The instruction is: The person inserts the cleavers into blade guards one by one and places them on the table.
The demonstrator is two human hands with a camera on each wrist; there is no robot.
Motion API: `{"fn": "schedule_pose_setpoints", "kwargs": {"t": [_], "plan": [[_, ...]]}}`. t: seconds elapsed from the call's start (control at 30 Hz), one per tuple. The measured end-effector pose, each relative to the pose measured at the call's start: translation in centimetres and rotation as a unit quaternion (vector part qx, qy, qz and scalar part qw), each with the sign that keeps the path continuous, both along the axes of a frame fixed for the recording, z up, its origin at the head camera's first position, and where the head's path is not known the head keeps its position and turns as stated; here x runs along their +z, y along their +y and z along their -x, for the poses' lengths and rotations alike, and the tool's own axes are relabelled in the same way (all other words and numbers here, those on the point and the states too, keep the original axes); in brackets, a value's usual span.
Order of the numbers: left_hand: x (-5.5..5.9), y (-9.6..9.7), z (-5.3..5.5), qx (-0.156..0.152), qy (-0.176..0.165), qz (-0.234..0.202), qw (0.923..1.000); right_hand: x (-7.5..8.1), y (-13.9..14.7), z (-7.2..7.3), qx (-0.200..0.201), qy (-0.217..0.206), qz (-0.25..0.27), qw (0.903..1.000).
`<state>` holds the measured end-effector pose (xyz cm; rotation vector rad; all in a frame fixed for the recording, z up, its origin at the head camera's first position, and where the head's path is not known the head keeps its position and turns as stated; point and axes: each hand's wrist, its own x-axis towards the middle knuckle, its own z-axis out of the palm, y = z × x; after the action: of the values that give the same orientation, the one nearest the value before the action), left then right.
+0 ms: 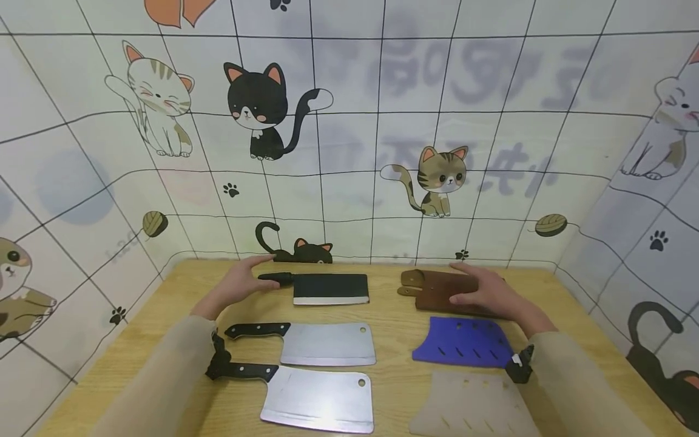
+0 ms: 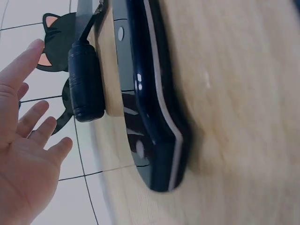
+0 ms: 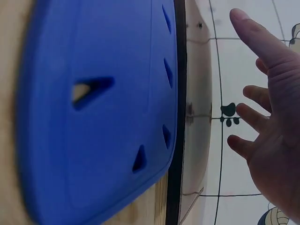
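My left hand (image 1: 238, 284) is spread at the handle end of a cleaver with a black blade (image 1: 330, 285). In the left wrist view its black ridged handle (image 2: 86, 84) lies apart from the fingers. My right hand (image 1: 491, 291) hovers over a brown leather blade sheath (image 1: 439, 290), fingers and thumb spread apart. From the right wrist, the same hand (image 3: 276, 112) shows nothing in its grasp, with the brown sheath (image 3: 198, 108) beside it. Nearer to me lie a steel cleaver (image 1: 330, 344) and a blue plastic blade guard (image 1: 461, 343).
A second steel cleaver (image 1: 322, 400) lies at the front of the wooden table (image 1: 390, 340), and a translucent white blade guard (image 1: 472, 403) is at the front right. Behind the table and along its sides stands a wall covering (image 1: 349, 139) with cat drawings.
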<state>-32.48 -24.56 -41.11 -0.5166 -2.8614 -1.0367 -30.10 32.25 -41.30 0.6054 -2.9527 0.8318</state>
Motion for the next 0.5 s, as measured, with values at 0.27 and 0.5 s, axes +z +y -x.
{"fn": "schedule_pose_setpoints", "kwargs": {"t": [0.27, 0.5], "plan": [[0.0, 1.3, 1.9, -0.011, -0.035, -0.01, 0.9993, -0.7, 0.1, 1.7, 0.024, -0.027, 0.012, 0.9993], [-1.0, 1.9, 3.3, -0.015, -0.062, -0.027, 0.9976, -1.1, 0.6, 2.5, 0.039, -0.055, -0.008, 0.9977]]}}
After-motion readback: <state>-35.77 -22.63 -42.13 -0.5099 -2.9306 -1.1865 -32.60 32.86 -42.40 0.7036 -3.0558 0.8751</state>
